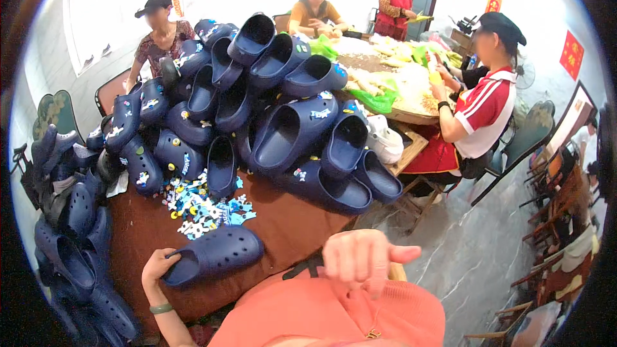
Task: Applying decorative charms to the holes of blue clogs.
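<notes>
A navy clog (228,250) with round holes in its upper lies on the brown-covered table in front of me. My left hand (159,266) grips its heel end, thumb inside the opening and fingers at the outer side. To the right, above my lap, my right hand (360,258) is raised with its fingers curled in and the thumb sticking out; no object shows in it. Just beyond the clog is a loose heap of small shoe charms (199,209) in blue, white and yellow. Behind them rises a tall pile of navy clogs (286,135), several with charms fixed on.
More navy clogs (71,250) are stacked along the left edge of the brown table (299,212). A white clog (385,141) stands right of the pile. Several people sit or stand around a farther table (411,115) spread with pale husks. Chairs (533,132) stand on the right.
</notes>
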`<state>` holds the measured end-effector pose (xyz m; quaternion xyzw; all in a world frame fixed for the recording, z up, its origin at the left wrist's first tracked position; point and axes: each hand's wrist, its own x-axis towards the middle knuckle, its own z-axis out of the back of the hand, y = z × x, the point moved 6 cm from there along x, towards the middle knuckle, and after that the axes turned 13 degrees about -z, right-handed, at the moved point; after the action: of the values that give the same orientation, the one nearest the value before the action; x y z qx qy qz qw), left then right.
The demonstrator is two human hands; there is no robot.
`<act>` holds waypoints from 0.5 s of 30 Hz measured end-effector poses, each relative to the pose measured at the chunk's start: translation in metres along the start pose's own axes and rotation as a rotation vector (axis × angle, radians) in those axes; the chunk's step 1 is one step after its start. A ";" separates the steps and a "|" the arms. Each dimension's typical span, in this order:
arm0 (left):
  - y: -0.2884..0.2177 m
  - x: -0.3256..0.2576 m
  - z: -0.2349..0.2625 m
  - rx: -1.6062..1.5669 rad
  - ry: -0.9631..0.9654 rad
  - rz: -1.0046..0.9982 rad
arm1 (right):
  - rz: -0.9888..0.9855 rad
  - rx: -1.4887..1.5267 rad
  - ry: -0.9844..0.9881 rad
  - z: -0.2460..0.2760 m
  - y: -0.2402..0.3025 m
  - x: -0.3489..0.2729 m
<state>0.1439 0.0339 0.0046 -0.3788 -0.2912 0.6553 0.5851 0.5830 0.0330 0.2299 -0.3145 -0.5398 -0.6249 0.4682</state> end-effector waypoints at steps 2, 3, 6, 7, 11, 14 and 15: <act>-0.034 -0.009 0.013 0.377 -0.197 -0.341 | 0.115 -0.017 -0.077 -0.004 0.011 0.001; -0.068 -0.023 0.014 0.741 -0.389 -0.702 | 0.212 -0.043 -0.146 -0.002 0.017 0.000; -0.054 -0.026 0.014 0.421 -0.076 -0.392 | 0.127 -0.145 -0.249 0.039 -0.001 -0.015; -0.050 -0.023 0.007 0.221 0.241 -0.345 | 0.032 -0.318 -0.612 0.052 -0.013 -0.028; -0.105 -0.034 -0.066 -0.097 0.361 -0.491 | -0.686 -0.960 -0.877 0.080 -0.116 -0.079; -0.096 -0.017 -0.087 -0.166 0.097 -0.193 | -0.912 -1.439 -0.501 0.070 -0.196 -0.119; -0.091 -0.013 -0.093 -0.307 -0.037 -0.285 | -1.022 -1.563 -0.438 0.061 -0.220 -0.139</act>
<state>0.2719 0.0285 0.0309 -0.4062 -0.4490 0.5206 0.6019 0.4233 0.1216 0.0344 -0.3744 -0.1179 -0.8643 -0.3145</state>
